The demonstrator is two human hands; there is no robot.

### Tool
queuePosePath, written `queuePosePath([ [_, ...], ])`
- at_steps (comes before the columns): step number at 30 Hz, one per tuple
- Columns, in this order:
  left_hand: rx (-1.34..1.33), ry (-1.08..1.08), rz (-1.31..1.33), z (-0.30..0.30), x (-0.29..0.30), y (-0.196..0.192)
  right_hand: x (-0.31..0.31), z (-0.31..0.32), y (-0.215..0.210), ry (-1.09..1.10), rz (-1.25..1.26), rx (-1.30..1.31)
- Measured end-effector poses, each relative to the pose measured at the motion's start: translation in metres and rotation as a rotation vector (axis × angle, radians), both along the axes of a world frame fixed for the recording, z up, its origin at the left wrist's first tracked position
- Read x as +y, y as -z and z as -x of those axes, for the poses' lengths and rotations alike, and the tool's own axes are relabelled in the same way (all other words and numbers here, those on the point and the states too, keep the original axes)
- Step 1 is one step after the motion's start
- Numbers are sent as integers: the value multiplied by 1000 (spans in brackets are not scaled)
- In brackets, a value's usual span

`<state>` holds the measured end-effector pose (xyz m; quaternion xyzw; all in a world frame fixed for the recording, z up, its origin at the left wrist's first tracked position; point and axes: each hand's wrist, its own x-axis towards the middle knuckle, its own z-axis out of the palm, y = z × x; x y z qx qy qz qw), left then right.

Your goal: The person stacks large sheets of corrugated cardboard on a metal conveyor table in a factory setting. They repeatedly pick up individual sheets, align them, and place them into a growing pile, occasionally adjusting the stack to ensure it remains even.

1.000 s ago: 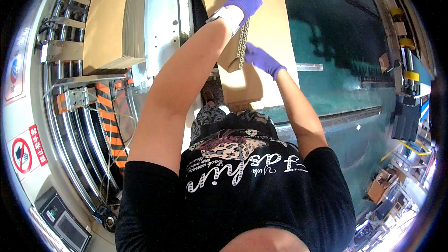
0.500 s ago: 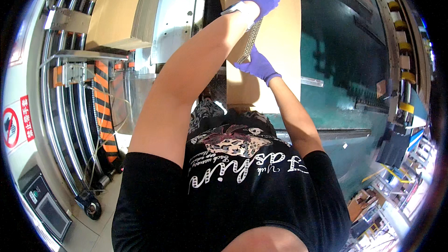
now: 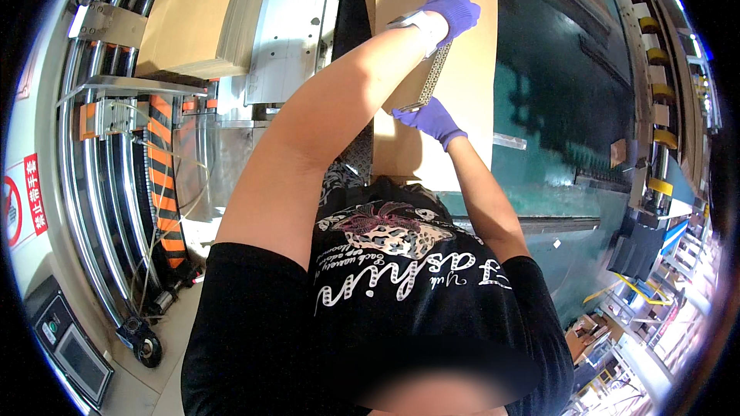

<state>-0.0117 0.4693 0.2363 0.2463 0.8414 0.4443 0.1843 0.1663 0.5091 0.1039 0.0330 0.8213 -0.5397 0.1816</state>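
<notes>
Both my hands wear purple gloves and grip a bundle of corrugated cardboard sheets, which stands tilted on edge with its fluted edges facing up. My left hand is closed over the upper edge, farther from me; its fingertips are partly hidden. Closer to my body, my right hand closes on the bundle's near corner, thumb against the edge. Beneath the bundle lies a flat brown cardboard sheet, or a pile of them; its thickness cannot be made out.
A tall stack of cardboard sheets stands at the far left, next to a white metal plate. An orange-and-black striped guard and steel rollers are on my left. To the right is a green machine surface.
My hands and the cardboard bundle have shifted right across the brown sheet. Both hands keep their grip. The whole view has turned slightly.
</notes>
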Motion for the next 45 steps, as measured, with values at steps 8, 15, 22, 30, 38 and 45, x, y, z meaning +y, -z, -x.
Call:
queuePosePath([
  [8,259,40,80,12,5,23,3,-2,14,-19,-16,-28],
  [15,-14,-79,48,4,-6,5,25,-41,13,9,-168,-167],
  [22,-42,51,151,5,-12,-13,46,-67,82,162,40,-329],
  [30,-364,-160,-224,19,-79,-10,17,-44,119,672,815,-238],
  [38,331,-34,-68,55,-296,9,-24,12,100,714,812,-167],
  [45,260,-755,180,145,-420,-29,-121,202,22,645,223,76],
])
